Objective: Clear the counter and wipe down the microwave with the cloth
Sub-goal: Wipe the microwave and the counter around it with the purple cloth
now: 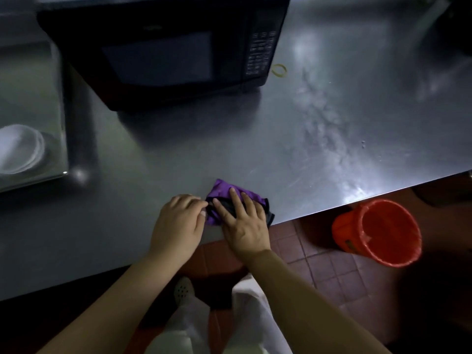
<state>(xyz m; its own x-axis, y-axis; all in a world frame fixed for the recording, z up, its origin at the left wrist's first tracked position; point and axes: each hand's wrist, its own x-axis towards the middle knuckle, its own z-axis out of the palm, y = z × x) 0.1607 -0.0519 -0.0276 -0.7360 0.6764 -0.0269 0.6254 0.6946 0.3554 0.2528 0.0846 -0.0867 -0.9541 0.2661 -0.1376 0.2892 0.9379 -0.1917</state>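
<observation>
Lying under the flat right hand [245,221], the cloth [229,194] touches curled left fingers [196,203].

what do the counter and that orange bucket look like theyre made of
Counter: looks like brushed stainless steel, grey with bright glare and fine scratches. Orange bucket: probably plastic, with what seems a thin film liner folded over its rim.

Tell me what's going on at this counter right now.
A person stands at a steel counter with both hands on a purple cloth near its front edge. The right hand presses flat on it; the left hand touches its left side. The black microwave sits behind, door closed. A rubber band lies beside it, and an orange bucket stands on the floor.
</observation>
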